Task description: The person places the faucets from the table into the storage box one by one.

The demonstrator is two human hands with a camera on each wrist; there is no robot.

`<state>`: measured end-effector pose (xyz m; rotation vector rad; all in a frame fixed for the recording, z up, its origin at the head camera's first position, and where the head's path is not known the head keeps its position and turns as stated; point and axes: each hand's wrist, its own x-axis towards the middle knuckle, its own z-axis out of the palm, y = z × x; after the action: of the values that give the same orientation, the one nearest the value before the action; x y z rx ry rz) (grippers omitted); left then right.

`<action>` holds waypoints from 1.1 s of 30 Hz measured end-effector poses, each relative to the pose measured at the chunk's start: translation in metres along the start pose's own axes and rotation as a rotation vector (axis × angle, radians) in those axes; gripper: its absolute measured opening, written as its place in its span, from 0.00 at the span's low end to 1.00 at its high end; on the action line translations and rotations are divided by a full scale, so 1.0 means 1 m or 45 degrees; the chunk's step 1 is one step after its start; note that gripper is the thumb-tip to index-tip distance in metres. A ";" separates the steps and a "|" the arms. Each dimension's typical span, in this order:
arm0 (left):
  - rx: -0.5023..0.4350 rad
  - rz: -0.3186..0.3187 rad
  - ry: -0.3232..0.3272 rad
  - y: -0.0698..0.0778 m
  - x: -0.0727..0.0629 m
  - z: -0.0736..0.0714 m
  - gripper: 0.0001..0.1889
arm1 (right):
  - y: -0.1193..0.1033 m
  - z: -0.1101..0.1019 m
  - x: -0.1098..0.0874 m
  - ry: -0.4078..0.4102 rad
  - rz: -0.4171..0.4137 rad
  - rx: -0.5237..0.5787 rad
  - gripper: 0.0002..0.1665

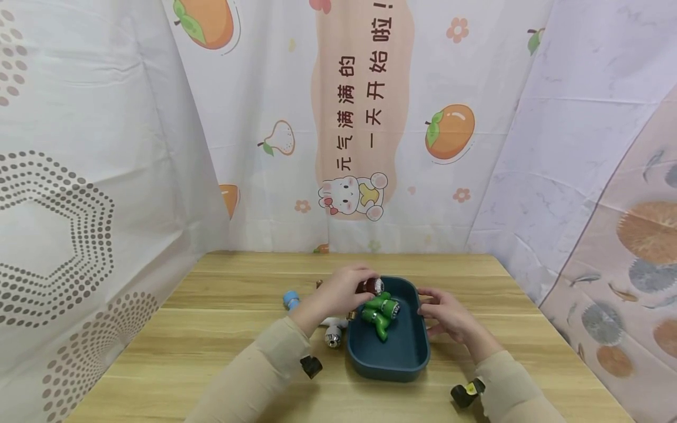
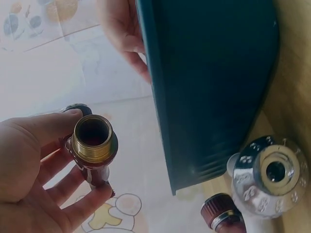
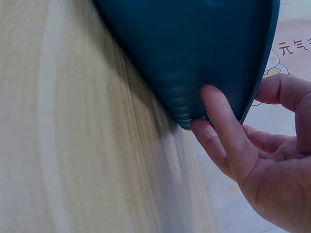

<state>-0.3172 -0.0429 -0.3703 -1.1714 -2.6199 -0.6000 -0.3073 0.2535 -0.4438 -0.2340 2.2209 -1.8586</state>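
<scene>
My left hand grips a dark red tap over the left rim of a dark teal bin. Its brass threaded mouth faces the camera in the left wrist view, and one end is chrome. Inside the bin, green taps with chrome collars lie together towards the far left. At the bin's right side is my right hand. In the right wrist view its fingers touch the outer wall, and another digit is bent at the rim.
Left of the bin, a white tap with a chrome end and a blue-capped piece lie on the wooden table. Another dark red piece lies near the white one. Printed curtains hang behind the table and along its sides.
</scene>
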 end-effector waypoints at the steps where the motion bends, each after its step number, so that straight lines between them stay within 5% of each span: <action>1: 0.000 0.011 -0.002 0.001 0.000 0.001 0.21 | 0.000 0.000 0.000 0.003 0.001 0.001 0.39; 33: 0.053 0.047 -0.192 0.013 -0.004 0.032 0.20 | 0.002 0.000 0.002 0.025 0.019 -0.036 0.38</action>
<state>-0.3054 -0.0237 -0.3970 -1.2963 -2.7132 -0.4653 -0.3092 0.2536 -0.4457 -0.2040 2.2566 -1.8308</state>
